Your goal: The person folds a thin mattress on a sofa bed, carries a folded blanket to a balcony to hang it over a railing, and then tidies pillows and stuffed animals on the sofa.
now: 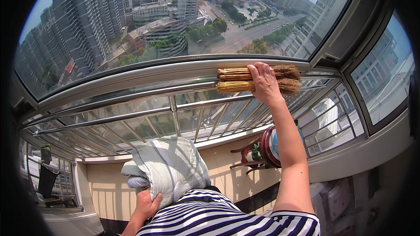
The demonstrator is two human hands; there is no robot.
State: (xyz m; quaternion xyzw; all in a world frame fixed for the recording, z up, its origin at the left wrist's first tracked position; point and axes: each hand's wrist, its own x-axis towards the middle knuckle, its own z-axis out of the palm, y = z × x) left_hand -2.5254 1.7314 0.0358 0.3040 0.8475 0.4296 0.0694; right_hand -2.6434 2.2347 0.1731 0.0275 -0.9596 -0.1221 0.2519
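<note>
My right hand reaches far forward and grips two short straw whisk brooms side by side. The upper whisk broom and the lower whisk broom have bound handles pointing left and brown bristles to the right. They are at the top steel rail beneath the window frame; whether they rest on it I cannot tell. Against my body is a folded quilt, white and grey with stripes. My left hand holds its lower left edge, thumb on top, the other fingers partly hidden.
A steel balustrade runs along the large window. On the tiled floor at right stands a dark red wooden stand with a potted plant, partly behind my right arm. A black hanging pouch is at far left.
</note>
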